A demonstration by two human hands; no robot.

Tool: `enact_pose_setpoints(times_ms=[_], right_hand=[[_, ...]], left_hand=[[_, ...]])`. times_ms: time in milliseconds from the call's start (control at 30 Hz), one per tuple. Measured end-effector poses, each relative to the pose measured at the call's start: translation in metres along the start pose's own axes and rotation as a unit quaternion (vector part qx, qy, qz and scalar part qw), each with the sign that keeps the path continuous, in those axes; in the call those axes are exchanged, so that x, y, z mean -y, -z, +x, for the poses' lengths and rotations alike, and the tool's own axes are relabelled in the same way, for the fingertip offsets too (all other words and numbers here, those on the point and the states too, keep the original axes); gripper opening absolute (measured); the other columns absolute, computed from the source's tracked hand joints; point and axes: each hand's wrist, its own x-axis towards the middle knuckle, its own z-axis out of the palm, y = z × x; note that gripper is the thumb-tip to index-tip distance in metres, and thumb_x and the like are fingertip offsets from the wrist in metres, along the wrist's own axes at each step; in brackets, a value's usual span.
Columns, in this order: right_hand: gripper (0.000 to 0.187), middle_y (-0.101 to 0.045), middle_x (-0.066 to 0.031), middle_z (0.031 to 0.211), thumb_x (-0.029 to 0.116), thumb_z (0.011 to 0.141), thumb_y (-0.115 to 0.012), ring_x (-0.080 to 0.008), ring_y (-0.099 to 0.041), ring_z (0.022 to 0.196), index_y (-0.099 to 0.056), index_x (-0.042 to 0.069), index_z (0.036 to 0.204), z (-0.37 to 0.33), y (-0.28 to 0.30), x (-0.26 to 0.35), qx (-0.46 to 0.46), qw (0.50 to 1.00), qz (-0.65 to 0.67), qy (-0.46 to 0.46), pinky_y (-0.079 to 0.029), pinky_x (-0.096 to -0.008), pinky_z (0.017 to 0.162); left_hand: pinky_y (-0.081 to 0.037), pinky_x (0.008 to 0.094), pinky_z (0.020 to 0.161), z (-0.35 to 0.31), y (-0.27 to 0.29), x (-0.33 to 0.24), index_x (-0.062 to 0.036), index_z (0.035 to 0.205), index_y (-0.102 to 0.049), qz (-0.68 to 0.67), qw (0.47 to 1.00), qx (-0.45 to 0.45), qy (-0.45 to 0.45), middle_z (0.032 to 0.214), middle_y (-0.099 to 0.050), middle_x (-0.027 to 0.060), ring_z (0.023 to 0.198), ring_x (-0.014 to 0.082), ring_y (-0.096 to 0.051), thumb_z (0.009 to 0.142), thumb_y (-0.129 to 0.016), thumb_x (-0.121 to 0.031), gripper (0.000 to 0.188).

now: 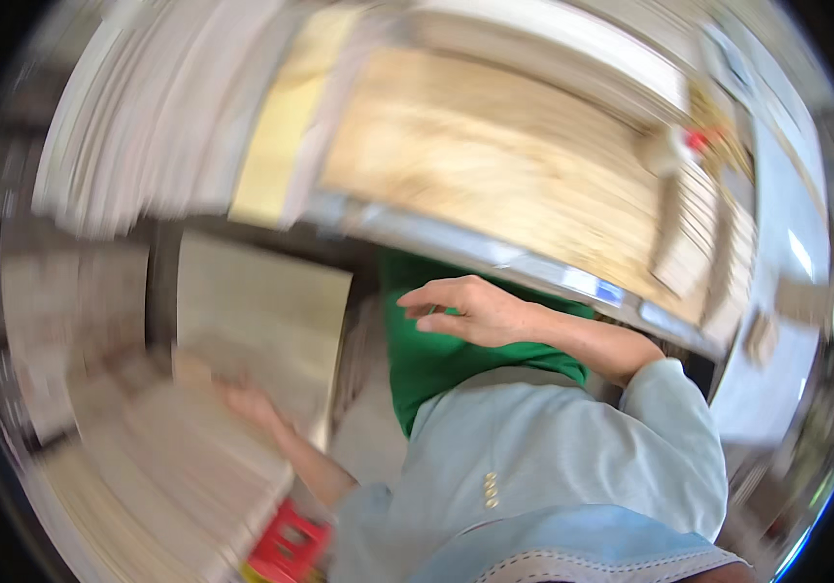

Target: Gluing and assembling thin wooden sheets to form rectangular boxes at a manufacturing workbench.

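My right hand (pixel 470 309) hovers in front of my body, just short of the workbench's front edge. Its fingers are loosely bent and apart, with nothing between them. Out to the left, my left hand (pixel 247 396) reaches over a stack of flat pale sheets (pixel 174 457), smeared by motion. Whether its fingers touch or grip the sheets cannot be made out. A small tan patch (pixel 191 367) shows beside its fingertips, too blurred to name. Behind that hand stands a large cream-coloured board or sheet (pixel 266 291).
The workbench (pixel 494 146) has a wooden top and a metal front edge. Rows of pale stacked sheets (pixel 164 107) and a yellow strip (pixel 295 117) line its left. Small tan stacks (pixel 686 228) sit at its right end. A red plastic object (pixel 290 544) is low at left.
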Motion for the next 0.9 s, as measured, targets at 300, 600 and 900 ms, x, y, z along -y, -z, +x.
enact_pose_setpoints(times_ms=[300,600,900], right_hand=[[0.032,-0.069,-0.0106,0.102,0.019,0.093,-0.060,-0.0185,-0.065,0.094,-0.059,0.001,0.120,-0.101,0.128,0.024,-0.454,0.888,-0.073,0.002,-0.051,-0.0297,0.083],[0.037,-0.068,-0.0147,0.101,0.021,0.089,-0.059,-0.0276,-0.066,0.092,-0.058,0.001,0.120,-0.146,0.302,0.060,-0.623,0.680,-0.384,-0.038,-0.053,-0.0359,0.077],[0.037,-0.065,-0.0144,0.110,0.004,0.087,-0.051,-0.0195,-0.062,0.099,-0.054,-0.003,0.124,-0.191,0.265,-0.029,-0.734,0.673,-0.066,0.067,-0.049,-0.0304,0.087]], left_hand=[[-0.043,0.0323,0.099,-0.036,0.021,-0.412,0.0039,0.127,-0.054,-0.413,0.785,0.370,-0.275,0.122,-0.060,0.0146,0.113,0.0217,-0.057,0.092,-0.059,-0.008,0.037],[-0.034,0.0384,0.105,0.036,-0.087,-0.601,0.0031,0.134,-0.048,-0.196,0.795,0.220,-0.529,0.133,-0.050,0.0217,0.126,0.0313,-0.046,0.084,-0.069,-0.037,0.067],[-0.041,0.0342,0.098,0.054,-0.133,-0.572,0.0069,0.137,-0.042,-0.333,0.746,0.417,-0.399,0.128,-0.054,0.0179,0.118,0.0236,-0.052,0.085,-0.069,-0.034,0.071]])
